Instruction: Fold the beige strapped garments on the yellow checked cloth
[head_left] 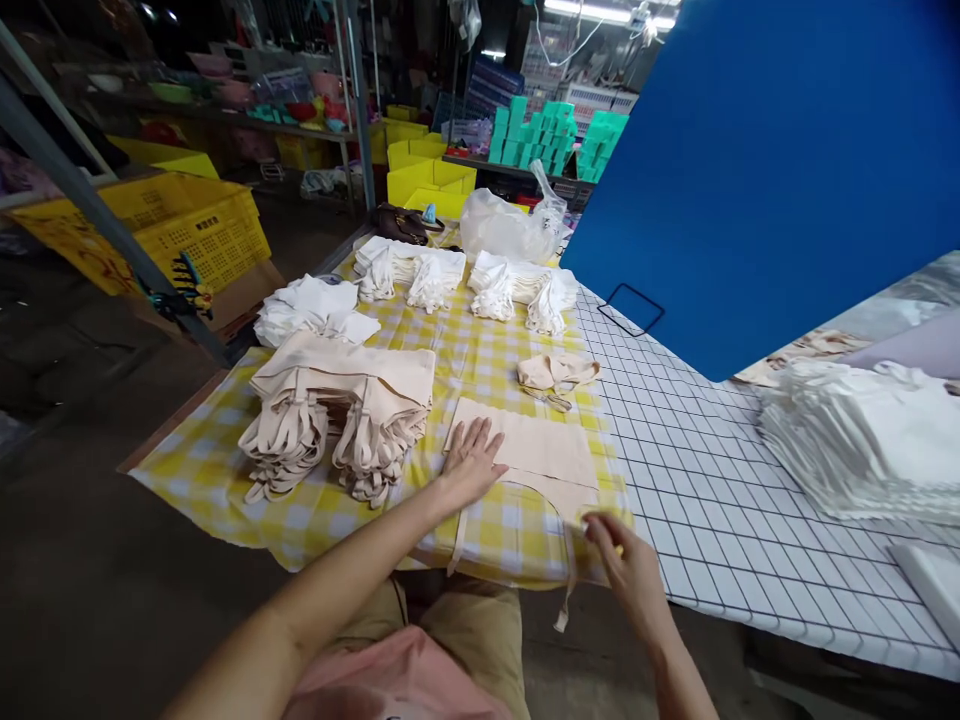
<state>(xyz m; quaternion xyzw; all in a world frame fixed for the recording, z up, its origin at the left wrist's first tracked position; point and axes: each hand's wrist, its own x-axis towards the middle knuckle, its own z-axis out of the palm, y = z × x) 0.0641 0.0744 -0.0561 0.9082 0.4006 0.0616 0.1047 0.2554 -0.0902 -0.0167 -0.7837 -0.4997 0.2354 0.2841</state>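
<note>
A beige cloth tote bag (536, 445) lies flat on the yellow checked tablecloth (480, 350) in front of me. My left hand (472, 462) rests flat on the bag's left part, fingers spread. My right hand (626, 565) is at the bag's lower right corner, fingers curled in a pinch on its edge near a handle strap that hangs over the table's front edge. A stack of folded beige tote bags (345, 410) sits just left of my left hand. A small folded beige piece (556, 372) lies behind the flat bag.
Piles of white bags (409, 270) and a clear plastic bag (510, 228) lie at the table's far end. A tall stack of white fabric (862, 440) sits on the white gridded surface (675, 440) at right. A blue board (765, 170) leans above. Yellow crates (187, 225) stand at left.
</note>
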